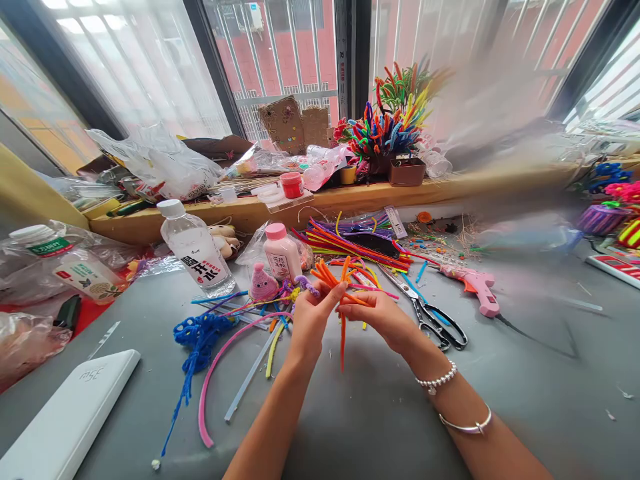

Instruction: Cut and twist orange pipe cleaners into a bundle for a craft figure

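Observation:
Above the grey table, my left hand point(316, 313) pinches a small bunch of orange pipe cleaners point(329, 272) whose ends fan out upward. From the other side, my right hand point(377, 313) closes its fingertips on an orange strand of the same bunch, and one end hangs straight down between the hands. Just beyond my left hand stand a pink knitted figure point(263, 283) and a pink-capped bottle point(281, 253). Black-handled scissors point(430, 317) lie open to the right of my right hand, with a pink glue gun point(473, 285) farther right.
Bundled coloured pipe cleaners point(345, 241) lie behind the hands. To the left are a water bottle point(197, 250), blue yarn point(200, 340), a curved pink pipe cleaner point(210, 387), a clear glue stick point(255, 377) and a white power bank point(75, 413). A potted pipe-cleaner plant point(387, 137) stands on the ledge.

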Motion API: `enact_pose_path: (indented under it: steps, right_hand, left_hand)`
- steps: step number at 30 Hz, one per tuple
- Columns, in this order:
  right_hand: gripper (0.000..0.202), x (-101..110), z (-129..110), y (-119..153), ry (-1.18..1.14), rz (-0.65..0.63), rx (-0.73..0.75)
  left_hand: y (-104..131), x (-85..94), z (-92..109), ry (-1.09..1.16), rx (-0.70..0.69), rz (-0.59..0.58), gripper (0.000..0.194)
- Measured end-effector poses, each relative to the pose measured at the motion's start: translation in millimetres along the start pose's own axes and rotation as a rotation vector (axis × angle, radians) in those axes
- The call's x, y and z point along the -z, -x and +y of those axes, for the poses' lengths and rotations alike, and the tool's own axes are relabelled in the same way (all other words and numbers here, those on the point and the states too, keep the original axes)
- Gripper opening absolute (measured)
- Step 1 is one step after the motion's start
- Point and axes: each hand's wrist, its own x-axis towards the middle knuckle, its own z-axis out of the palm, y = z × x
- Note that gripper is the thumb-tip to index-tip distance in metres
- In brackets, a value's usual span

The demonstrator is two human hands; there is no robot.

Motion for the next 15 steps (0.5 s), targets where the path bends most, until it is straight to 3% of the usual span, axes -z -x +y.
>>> enact_pose_path:
  steps: [5,12,15]
  right_hand:
    - [0.027,7,1,0,0.069,0.002,-0.031]
    - [0.013,25,1,-5,0.481,0.047,0.009]
    - [0.016,30,3,-6,0.558,0.099,0.092]
  left_hand:
    - [-2,2.9,-1,0.029,-0.009,0.056,0.016]
    - [-14,24.9,13,0.110,0.039,0.189,0.019]
    - [-15,28.8,16,0.073,0.070,0.146,0.021]
